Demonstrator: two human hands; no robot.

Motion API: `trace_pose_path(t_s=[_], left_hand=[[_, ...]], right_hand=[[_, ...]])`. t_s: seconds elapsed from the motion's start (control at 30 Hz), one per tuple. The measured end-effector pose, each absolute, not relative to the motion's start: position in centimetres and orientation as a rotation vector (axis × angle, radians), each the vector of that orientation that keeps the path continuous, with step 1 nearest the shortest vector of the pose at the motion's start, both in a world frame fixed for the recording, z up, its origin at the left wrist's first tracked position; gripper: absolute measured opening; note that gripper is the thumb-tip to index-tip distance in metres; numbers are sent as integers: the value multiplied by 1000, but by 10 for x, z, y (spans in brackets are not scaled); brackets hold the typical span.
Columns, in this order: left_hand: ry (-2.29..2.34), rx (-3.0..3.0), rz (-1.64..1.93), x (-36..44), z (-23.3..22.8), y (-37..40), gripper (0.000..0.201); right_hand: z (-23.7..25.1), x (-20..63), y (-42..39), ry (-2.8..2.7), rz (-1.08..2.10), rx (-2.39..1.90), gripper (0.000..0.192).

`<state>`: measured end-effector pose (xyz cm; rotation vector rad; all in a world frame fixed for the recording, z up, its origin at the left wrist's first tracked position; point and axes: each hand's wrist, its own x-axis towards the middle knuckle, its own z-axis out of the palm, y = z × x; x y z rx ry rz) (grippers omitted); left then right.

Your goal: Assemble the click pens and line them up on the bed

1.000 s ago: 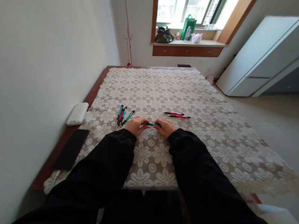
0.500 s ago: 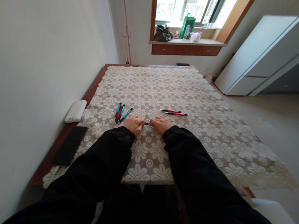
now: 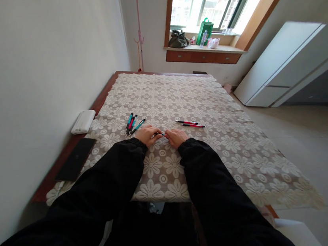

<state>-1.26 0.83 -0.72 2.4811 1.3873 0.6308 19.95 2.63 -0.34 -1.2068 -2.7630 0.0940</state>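
My left hand [image 3: 147, 134] and my right hand [image 3: 175, 137] meet over the flowered lace tablecloth [image 3: 190, 102]. Both pinch a teal pen [image 3: 162, 134], of which only a short piece shows between the fingers. Just left of my left hand lies a small cluster of teal and red pens [image 3: 133, 124]. Two red pens [image 3: 190, 124] lie side by side a little beyond my right hand. Black sleeves cover both arms.
A white box [image 3: 83, 121] and a black flat device [image 3: 76, 158] lie on the table's bare wooden left edge, next to the wall. A white fridge [image 3: 291, 59] stands at the right. The window sill [image 3: 203, 46] behind holds bags and bottles.
My hands have drawn closer together, so less of the teal pen shows between them. The view has shifted slightly.
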Motion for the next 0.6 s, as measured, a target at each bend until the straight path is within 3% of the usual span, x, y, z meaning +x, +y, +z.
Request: trace_pose_path(t_s=[0.4,0.6], left_hand=[[1595,2544,390,0,-4,2,35],[1548,2415,586,-3,-3,4,42]], right_hand=[[4,191,18,-2864,39,-1235,28],[0,196,21,-2671,-77,-1074,26]])
